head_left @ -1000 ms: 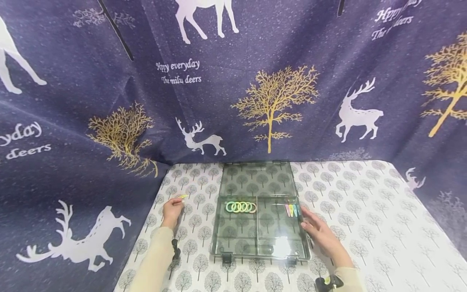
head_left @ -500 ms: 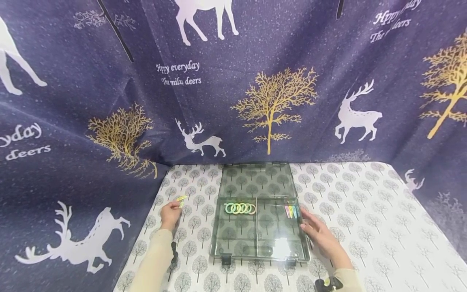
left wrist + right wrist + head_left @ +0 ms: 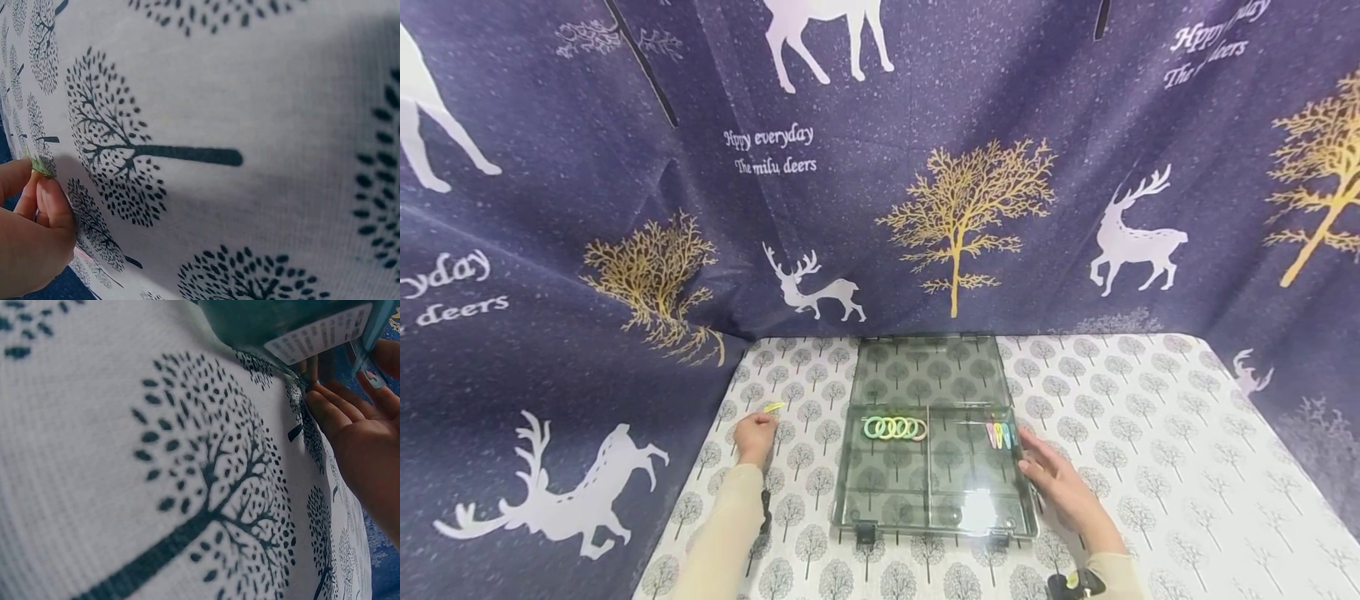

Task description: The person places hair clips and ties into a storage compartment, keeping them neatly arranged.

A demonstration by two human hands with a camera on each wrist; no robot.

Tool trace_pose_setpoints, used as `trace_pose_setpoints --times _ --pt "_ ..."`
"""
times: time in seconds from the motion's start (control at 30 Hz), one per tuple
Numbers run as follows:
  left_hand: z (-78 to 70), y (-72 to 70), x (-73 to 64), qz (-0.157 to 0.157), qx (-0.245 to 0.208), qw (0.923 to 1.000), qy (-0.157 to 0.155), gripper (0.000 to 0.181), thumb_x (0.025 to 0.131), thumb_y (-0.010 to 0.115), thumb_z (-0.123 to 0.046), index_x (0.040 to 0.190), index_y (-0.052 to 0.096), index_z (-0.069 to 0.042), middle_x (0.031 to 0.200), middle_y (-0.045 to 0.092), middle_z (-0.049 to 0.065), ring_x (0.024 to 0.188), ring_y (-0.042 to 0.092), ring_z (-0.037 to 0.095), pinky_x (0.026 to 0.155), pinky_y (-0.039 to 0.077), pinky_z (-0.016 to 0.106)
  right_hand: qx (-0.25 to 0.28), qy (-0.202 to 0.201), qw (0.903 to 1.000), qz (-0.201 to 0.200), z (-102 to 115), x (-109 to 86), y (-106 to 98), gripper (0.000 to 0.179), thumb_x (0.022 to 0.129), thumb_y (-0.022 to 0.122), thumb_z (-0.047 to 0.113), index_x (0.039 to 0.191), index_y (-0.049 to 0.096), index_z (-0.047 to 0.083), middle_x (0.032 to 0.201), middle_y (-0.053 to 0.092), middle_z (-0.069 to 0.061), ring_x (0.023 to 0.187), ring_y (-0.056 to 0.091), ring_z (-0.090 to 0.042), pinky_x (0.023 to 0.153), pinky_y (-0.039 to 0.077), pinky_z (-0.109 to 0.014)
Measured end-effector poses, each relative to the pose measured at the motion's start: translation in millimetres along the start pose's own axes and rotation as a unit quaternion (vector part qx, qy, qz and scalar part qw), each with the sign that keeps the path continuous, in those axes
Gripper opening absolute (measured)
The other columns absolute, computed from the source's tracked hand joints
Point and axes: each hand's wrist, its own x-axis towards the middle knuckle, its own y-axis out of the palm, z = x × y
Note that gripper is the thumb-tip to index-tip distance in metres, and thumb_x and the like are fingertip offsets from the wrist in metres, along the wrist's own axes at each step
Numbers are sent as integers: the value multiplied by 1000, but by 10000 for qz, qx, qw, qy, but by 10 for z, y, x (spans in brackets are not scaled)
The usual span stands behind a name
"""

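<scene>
My left hand point(image 3: 755, 437) is at the left of the table, its fingertips beside a small yellow hair clip point(image 3: 773, 407). In the left wrist view, thumb and fingers pinch a small green-yellow piece, seemingly a hair clip point(image 3: 42, 165), mostly covered by the fingers. My right hand point(image 3: 1060, 483) rests with extended fingers against the right side of a translucent green compartment box point(image 3: 891, 508). Several colourful rings point(image 3: 895, 428) lie in a row at the back of its left half. Several coloured hair clips point(image 3: 998, 435) stand side by side at the back right corner.
The box's lid point(image 3: 931, 371) lies folded back behind it. A white tablecloth with tree prints point(image 3: 1150, 467) covers the table. A purple deer-print curtain point(image 3: 880, 208) hangs at the back and sides. A printed label point(image 3: 322, 334) shows on the box's side.
Half a second ago a yellow and a greenish piece showed at my left fingertips; now only the yellow shows in the head view. The left hand turned slightly. My right hand stayed put.
</scene>
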Motion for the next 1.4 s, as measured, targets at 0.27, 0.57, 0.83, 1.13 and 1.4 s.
trace_pose_setpoints --times 0.27,0.57,0.83,1.13,1.4 --pt "-44 40 23 -31 173 9998 17 14 82 68 0 93 66 10 95 64 27 95 57 46 87 50 53 136 37 9999 -55 -10 11 3 62 97 53 11 152 25 8 156 18 -23 136 28 -47 109 30 -61" --pt "-51 30 0 -161 -136 9995 -223 8 81 68 3 86 64 6 93 64 26 95 58 44 87 51 52 7 153 9999 -76 22 -11 21 62 97 55 15 152 25 10 155 20 -23 135 31 -48 109 32 -60" --pt "-152 38 -71 62 -915 9950 -386 21 85 62 1 104 64 10 105 64 29 102 58 44 91 52 50 41 178 9998 -113 31 -6 22 61 97 54 14 152 26 10 153 26 -24 132 37 -47 108 35 -58" --pt "-535 124 -178 1006 -2563 9584 -752 27 89 60 5 115 55 12 106 63 25 81 64 23 73 60 24 -97 278 9995 -59 35 -10 5 61 98 54 19 152 26 13 155 24 -22 134 35 -46 109 32 -59" --pt "-913 282 -357 1528 -3176 9327 -774 34 88 60 7 121 53 11 112 63 23 78 63 15 75 60 23 -56 119 9999 -95 13 2 9 61 98 54 15 152 26 10 155 23 -22 133 36 -45 109 36 -56"
